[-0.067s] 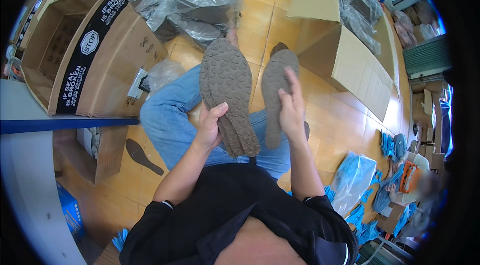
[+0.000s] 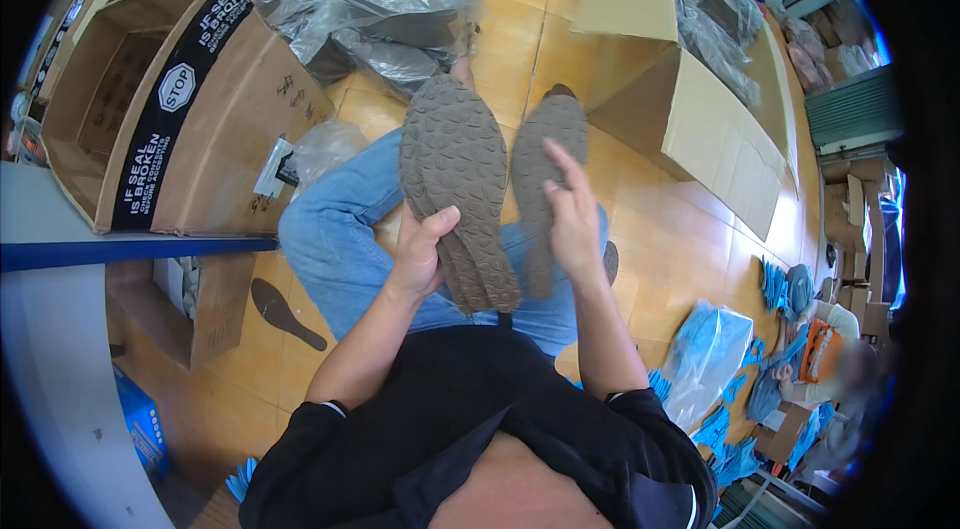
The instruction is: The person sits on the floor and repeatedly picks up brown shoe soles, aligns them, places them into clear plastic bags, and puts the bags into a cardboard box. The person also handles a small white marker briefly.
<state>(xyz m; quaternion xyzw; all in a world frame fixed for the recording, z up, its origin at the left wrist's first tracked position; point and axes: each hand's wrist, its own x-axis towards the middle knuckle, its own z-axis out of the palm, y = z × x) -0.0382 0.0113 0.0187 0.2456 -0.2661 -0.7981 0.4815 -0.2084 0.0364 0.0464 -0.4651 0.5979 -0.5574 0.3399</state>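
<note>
Workroom seen from above. The floor (image 2: 690, 229) is of glossy orange-yellow wooden boards that reflect overhead light. At upper left lies an open cardboard box (image 2: 150, 99) with black tape along one flap; a second open carton (image 2: 700, 109) at upper right holds clear plastic bags. A heap of grey soles in plastic wrapping (image 2: 390, 9) lies between them. A blue-edged table (image 2: 90, 251) enters from the left. A dark insole (image 2: 285, 314) lies flat on the boards, and blue bags (image 2: 705, 359) lie at lower right.
</note>
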